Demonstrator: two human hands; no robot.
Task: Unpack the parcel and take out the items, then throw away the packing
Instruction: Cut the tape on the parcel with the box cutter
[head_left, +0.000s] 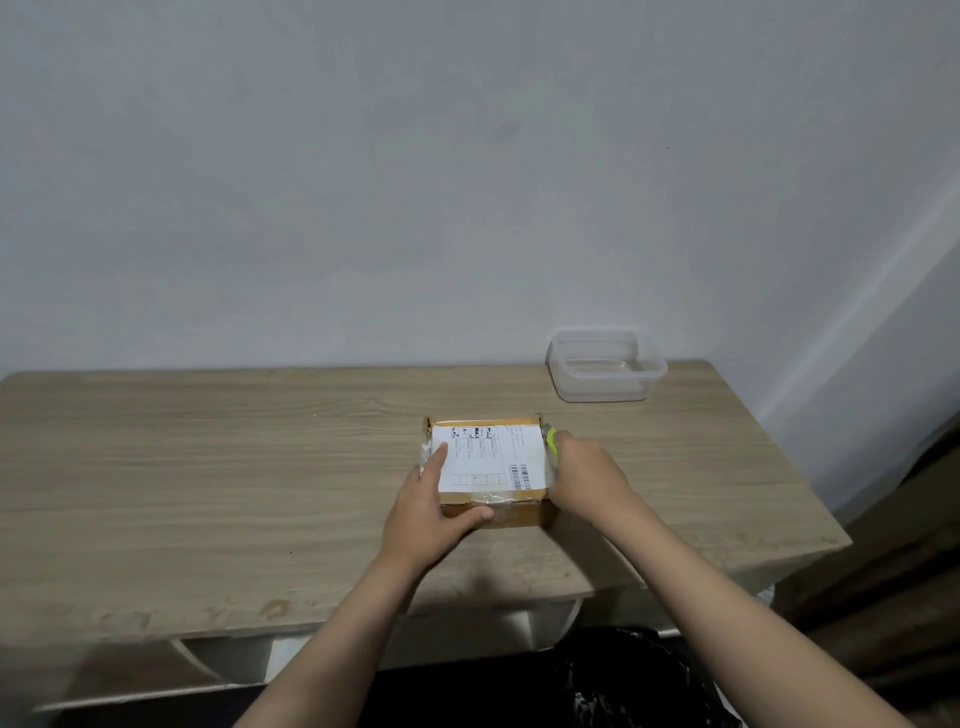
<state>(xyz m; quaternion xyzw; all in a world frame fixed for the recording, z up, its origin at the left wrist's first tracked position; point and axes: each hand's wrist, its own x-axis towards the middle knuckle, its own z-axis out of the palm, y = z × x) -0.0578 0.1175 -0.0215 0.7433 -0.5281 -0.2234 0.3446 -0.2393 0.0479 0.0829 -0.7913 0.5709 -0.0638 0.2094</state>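
Note:
A small brown cardboard parcel (511, 512) with a white shipping label and clear tape lies on the wooden table (208, 467), near its middle. My left hand (431, 506) grips the parcel's near-left corner, forefinger on the label and thumb against the front side. My right hand (584, 478) is at the parcel's right side and holds a small yellow-green tool (550, 440) whose tip sits at the box's far-right edge. The tool's shape is mostly hidden by the hand.
A clear plastic container (605, 370) stands at the table's back right by the wall. A black bag (639, 680) lies below the table's front edge. Dark furniture (893, 571) is to the right.

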